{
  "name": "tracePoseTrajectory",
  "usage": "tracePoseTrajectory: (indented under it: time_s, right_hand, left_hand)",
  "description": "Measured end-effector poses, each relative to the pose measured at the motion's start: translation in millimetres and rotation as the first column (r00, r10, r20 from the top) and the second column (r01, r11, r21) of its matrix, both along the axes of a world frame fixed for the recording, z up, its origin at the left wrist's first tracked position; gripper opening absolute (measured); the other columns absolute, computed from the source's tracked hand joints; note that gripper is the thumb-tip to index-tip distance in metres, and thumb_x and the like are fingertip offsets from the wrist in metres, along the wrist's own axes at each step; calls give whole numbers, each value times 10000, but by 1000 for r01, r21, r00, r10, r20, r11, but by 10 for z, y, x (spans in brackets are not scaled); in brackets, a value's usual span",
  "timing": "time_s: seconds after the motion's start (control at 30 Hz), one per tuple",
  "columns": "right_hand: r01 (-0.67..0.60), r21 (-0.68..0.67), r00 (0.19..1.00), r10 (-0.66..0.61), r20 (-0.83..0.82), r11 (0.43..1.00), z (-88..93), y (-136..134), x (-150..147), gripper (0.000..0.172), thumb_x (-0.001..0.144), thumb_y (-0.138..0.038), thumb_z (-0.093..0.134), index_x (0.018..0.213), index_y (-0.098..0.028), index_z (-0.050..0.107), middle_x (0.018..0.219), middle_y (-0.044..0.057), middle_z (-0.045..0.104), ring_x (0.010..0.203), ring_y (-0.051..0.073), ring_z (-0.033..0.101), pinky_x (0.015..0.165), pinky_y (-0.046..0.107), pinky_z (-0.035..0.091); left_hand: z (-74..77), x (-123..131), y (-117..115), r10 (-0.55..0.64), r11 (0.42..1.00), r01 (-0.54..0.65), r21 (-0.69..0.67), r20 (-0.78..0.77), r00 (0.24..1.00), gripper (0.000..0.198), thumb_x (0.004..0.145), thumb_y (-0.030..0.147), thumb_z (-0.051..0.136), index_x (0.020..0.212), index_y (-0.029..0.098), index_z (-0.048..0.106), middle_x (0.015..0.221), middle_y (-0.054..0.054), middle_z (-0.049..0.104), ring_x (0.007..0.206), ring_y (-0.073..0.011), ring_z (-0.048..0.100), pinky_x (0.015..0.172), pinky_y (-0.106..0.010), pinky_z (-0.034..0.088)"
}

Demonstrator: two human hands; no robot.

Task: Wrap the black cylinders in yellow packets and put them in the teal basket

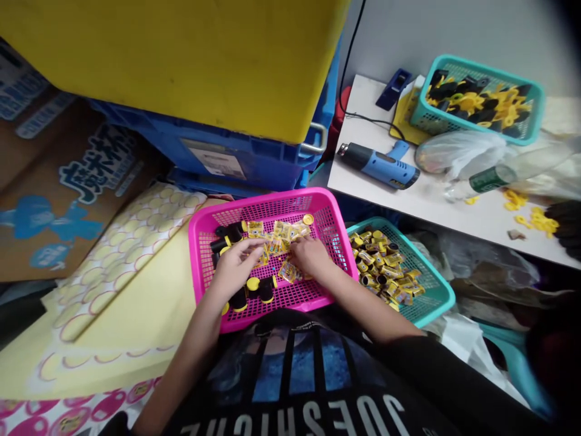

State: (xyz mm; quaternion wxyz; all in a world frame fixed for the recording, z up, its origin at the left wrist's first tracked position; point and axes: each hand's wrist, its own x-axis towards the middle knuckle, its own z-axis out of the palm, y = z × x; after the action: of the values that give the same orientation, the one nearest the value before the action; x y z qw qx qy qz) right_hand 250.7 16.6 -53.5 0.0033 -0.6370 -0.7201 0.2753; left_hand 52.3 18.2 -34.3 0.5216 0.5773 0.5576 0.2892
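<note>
Lying in the middle of the pink basket [194, 260], clear wrappers with yellow print [282, 231] are right where the action is! The left hand [235, 266] is over them, thumb and forefinger near each other; whether that grip is clamped on a wrapper, I cannot tell. Across from it, the right hand [313, 259] has its fingertips down among the wrappers, and that grip is hidden too, so no call on whether it holds one. Black-and-yellow pieces [266, 289] sit on the basket floor, nearer the left hand. Just right of the pink basket, a teal basket [442, 297] carries a heap of yellow-wrapped pieces [385, 266]. Beyond, up on the white counter [426, 209], there's a blue heat gun [385, 169] on its side, and behind it another basket, turquoise [447, 121], full of black and yellow parts [485, 106]. Over on the left, a printed cardboard box [91, 175]!
</note>
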Motion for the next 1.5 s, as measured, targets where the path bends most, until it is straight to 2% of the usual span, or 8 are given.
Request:
tracePoseTrajectory:
  time_s: [0.27, 0.43, 0.7, 0.83, 0.97, 1.1, 1.33, 1.5]
  right_hand:
    - [120, -143, 959, -152, -238, 982, 46, 83, 300, 161, 817, -307, 632, 723, -176, 634, 700, 29, 656, 668, 155, 594, 641, 277, 430]
    - [77, -470, 464, -449, -763, 879, 212, 116, 233, 337, 679, -448, 752, 736, -176, 560, 620, -51, 550, 544, 88, 475, 553, 243, 362]
    - [110, -493, 267, -503, -822, 863, 224, 127, 110, 380, 641, -356, 808, 854, -195, 538, 643, -67, 578, 551, 80, 515, 574, 238, 401]
    - [70, -388, 374, -385, -844, 919, 252, 70, 68, 494, 658, -296, 801, 1051, -229, 509, 660, -75, 552, 583, 103, 534, 555, 241, 410]
    - [23, -279, 486, -254, -836, 960, 295, 62, 3, 513, 700, -300, 774, 1140, -224, 521, 655, -71, 503, 571, 102, 478, 523, 236, 368]
    - [85, -216, 496, -229, -838, 973, 311, 119, -64, 262, 803, -432, 654, 821, -180, 584, 667, -38, 505, 606, 107, 466, 598, 268, 378]
    - [245, -15, 628, -171, -759, 969, 363, 144, -190, 486, 917, -570, 401, 658, -186, 549, 701, 10, 548, 680, 143, 508, 683, 303, 392]
    - [-146, -217, 878, 25, -479, 965, 253, -61, -306, 401, 829, -569, 554, 870, -176, 623, 888, 90, 638, 815, 223, 582, 740, 368, 450]
  left_hand:
    - [-21, -27, 31, 36, 999, -35, -32, 27, 999, 279, 806, 378, 623, 1000, 197, 712, 1046, -77, 734, 914, -218, 676, 843, -365, 526]
    - [21, 143, 5, 57, 993, -31, -110, 245, 968, 321, 711, 317, 725, 994, 176, 667, 984, -64, 722, 899, -189, 668, 824, -332, 530]
    - [35, 124, 16, 67, 992, -40, -118, 234, 970, 326, 732, 261, 703, 1040, 174, 638, 755, -5, 671, 732, -150, 648, 720, -288, 518]
    - [99, 127, 74, 111, 994, -105, -36, 272, 956, 324, 735, 280, 704, 1042, 192, 648, 1072, -68, 683, 997, -194, 644, 830, -315, 523]
    - [143, 216, 106, 109, 994, -98, -49, 357, 928, 402, 682, 202, 740, 1070, 186, 635, 809, -2, 657, 804, -151, 653, 710, -259, 525]
    - [161, 271, 73, 267, 963, -258, -83, 438, 858, 337, 698, 203, 738, 1018, 173, 636, 765, 18, 635, 747, -111, 633, 718, -230, 513]
    - [204, 177, 83, 298, 954, -248, -167, 465, 834, 478, 647, 268, 798, 1085, 190, 624, 859, -31, 729, 751, -156, 687, 589, -228, 545]
    - [193, -29, 141, 474, 879, -466, -103, 307, 825, 269, 642, 310, 795, 844, 145, 730, 797, -41, 753, 571, -114, 649, 577, -244, 562]
